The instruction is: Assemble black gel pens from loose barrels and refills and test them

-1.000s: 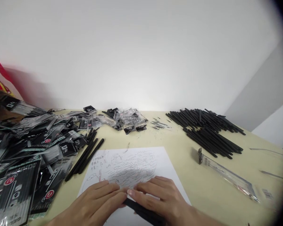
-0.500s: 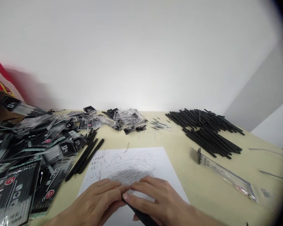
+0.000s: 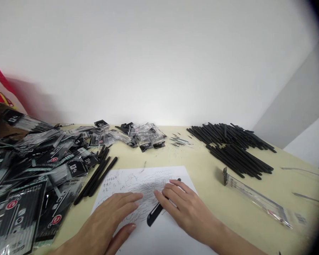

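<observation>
My right hand (image 3: 184,207) is closed over a black pen (image 3: 154,214), fingers bent across its middle. The pen slants over the paper, its clip end sticking out at the lower left and its other tip showing beyond my fingers. To the left, my left hand (image 3: 106,219) is held apart from the pen, fingers stretched and thumb spread, with nothing in it. Beneath both hands is a white sheet of paper (image 3: 149,242) covered in scribbled lines and some handwriting.
Packs of gel refills (image 3: 23,205) heap up on the left, beside several black pens (image 3: 103,176). Clear packets (image 3: 149,136) and loose refill pieces (image 3: 179,140) lie near the wall. At right are piled black pens (image 3: 239,159) and a transparent sleeve (image 3: 255,194).
My hands have parted. The right hand has turned the pen and moved it up over the paper; the left has let go and opened.
</observation>
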Motion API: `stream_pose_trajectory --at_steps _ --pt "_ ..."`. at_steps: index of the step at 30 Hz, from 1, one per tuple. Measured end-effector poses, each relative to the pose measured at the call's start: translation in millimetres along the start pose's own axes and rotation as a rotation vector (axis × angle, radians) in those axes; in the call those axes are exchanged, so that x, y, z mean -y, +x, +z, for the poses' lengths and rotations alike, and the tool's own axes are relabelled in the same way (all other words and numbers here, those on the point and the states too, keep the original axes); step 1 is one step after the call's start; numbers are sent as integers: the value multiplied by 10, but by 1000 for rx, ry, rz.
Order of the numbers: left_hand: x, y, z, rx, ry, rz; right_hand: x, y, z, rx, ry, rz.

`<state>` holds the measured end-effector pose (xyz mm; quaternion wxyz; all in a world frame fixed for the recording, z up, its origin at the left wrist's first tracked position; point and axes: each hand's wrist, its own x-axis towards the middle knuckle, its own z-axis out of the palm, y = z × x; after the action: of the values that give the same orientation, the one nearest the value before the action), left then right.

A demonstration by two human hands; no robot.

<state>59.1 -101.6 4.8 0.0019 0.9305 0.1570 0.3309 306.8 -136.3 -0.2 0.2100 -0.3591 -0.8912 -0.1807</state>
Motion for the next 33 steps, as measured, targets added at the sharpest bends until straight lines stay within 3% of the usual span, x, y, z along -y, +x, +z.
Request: stream_pose_trajectory --at_steps 4,15,26,33 --pt "-23 9 -12 62 132 26 12 -16 8 115 -51 -4" --pt "-98 161 24 -26 139 121 181 -13 65 72 77 -116" --pt "-140 124 86 -1 147 116 235 17 61 12 59 -83" --pt "-148 103 127 32 175 139 277 13 48 39 112 -93"
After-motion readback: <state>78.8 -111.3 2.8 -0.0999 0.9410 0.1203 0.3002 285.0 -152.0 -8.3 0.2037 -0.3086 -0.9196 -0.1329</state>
